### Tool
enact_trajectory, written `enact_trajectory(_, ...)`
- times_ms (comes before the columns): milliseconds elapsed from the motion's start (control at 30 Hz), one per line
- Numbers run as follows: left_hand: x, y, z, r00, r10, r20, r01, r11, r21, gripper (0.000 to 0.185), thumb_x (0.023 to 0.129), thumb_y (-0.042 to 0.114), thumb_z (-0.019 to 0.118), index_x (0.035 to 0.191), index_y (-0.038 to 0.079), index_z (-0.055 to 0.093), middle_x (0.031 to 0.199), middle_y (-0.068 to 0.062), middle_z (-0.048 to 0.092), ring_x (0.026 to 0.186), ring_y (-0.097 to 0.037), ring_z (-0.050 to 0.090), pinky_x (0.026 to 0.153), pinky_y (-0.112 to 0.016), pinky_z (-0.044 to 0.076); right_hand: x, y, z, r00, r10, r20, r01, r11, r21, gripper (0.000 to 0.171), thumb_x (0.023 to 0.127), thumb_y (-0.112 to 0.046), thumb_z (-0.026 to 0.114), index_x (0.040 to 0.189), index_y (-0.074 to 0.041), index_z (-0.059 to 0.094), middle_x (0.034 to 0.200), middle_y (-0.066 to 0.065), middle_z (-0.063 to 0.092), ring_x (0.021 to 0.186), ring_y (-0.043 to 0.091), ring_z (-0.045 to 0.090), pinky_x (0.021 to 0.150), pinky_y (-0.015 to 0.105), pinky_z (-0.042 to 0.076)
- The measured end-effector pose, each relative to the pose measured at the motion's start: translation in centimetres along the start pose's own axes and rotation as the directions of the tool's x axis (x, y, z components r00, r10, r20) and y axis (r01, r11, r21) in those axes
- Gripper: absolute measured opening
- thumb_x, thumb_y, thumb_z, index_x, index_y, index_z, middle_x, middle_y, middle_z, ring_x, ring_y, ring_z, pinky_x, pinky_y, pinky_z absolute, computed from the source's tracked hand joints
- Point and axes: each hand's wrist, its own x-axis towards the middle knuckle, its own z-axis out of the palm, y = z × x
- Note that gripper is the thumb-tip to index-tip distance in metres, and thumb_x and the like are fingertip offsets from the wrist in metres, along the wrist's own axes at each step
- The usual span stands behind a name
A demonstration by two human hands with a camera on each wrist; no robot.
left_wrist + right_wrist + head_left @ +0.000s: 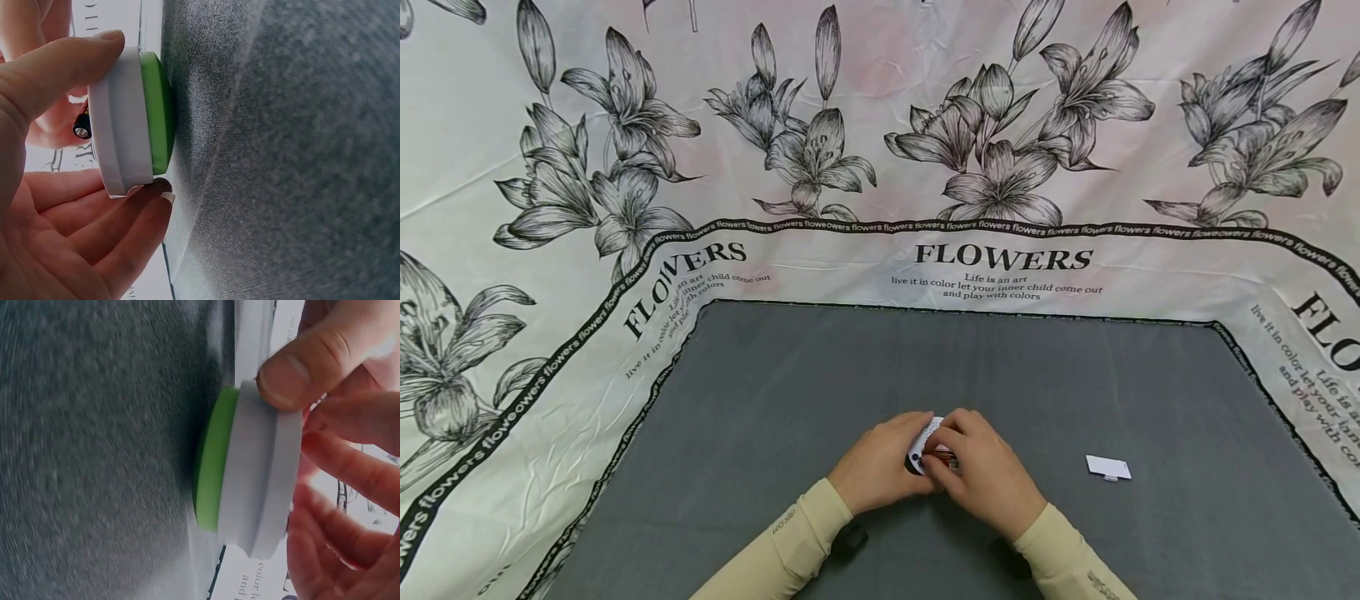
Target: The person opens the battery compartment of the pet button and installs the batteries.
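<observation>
A small round white device (pixel 926 437) with a green face (pixel 160 112) stands on edge, green side against the grey mat (pixel 775 375). My left hand (pixel 880 463) grips its white rim (pixel 119 125) between thumb (pixel 75 62) and fingers. My right hand (pixel 985 477) holds a red and black battery (pixel 942 457) at the device's back; the battery (pixel 82 125) shows behind the rim. The right thumb (pixel 294 369) rests on the white body (pixel 262 481) above the green face (pixel 209 469).
A small white cover piece (pixel 1108 468) lies on the mat to the right of my hands. The mat sits on a white cloth (pixel 880 125) printed with black flowers and lettering.
</observation>
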Motion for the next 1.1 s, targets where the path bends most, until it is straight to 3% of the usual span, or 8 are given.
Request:
enact_trajectory(200, 0.0, 0.0, -0.1, 1.000, -0.003, 0.009, 0.002, 1.000, 0.013, 0.085, 0.090, 0.032, 0.087, 0.162, 0.008, 0.050, 0.160, -0.004, 0.059, 0.135, -0.019, 0.066, 0.111, -0.037, 0.057, 0.2, -0.3, 0.5, 0.997, 0.073, -0.037, -0.072, 0.997, 0.019, 0.013, 0.089, -0.023, 0.090, 0.091, -0.021, 0.078, 0.130, 0.018, 0.070, 0.112, 0.035, 0.069, 0.086, 0.049, 0.059)
enact_trajectory(467, 0.0, 0.1, 0.0, 1.000, 0.013, 0.010, -0.013, 1.000, 0.017, 0.085, 0.090, 0.029, 0.089, 0.162, 0.008, 0.049, 0.160, -0.005, 0.059, 0.136, -0.020, 0.066, 0.110, -0.037, 0.058, 0.2, -0.5, 0.6, 0.989, 0.150, 0.015, -0.151, 0.985, 0.081, 0.014, 0.090, -0.018, 0.088, 0.088, -0.023, 0.075, 0.135, 0.020, 0.069, 0.091, 0.022, 0.073, 0.068, 0.029, 0.057)
enact_trajectory(767, 0.0, 0.2, 0.2, 0.998, 0.056, -0.016, -0.055, 0.998, 0.029, 0.083, 0.089, 0.028, 0.089, 0.160, 0.010, 0.052, 0.156, -0.003, 0.061, 0.131, -0.018, 0.068, 0.108, -0.034, 0.058, 0.1, -0.5, 0.7, 0.988, 0.156, 0.008, -0.156, 0.984, 0.082, 0.030, 0.084, -0.011, 0.087, 0.077, -0.028, 0.063, 0.127, 0.014, 0.071, 0.110, 0.032, 0.071, 0.080, 0.043, 0.058)
enact_trajectory(1100, 0.0, 0.4, 0.5, 0.996, 0.088, -0.033, -0.087, 0.995, 0.043, 0.084, 0.084, 0.025, 0.092, 0.158, 0.014, 0.054, 0.152, 0.001, 0.064, 0.118, -0.011, 0.070, 0.099, -0.026, 0.059, 0.3, -1.1, 0.2, 0.935, 0.335, 0.117, -0.350, 0.923, 0.157, 0.028, 0.088, -0.006, 0.084, 0.083, -0.027, 0.066, 0.133, 0.006, 0.065, 0.113, 0.025, 0.066, 0.081, 0.037, 0.055)
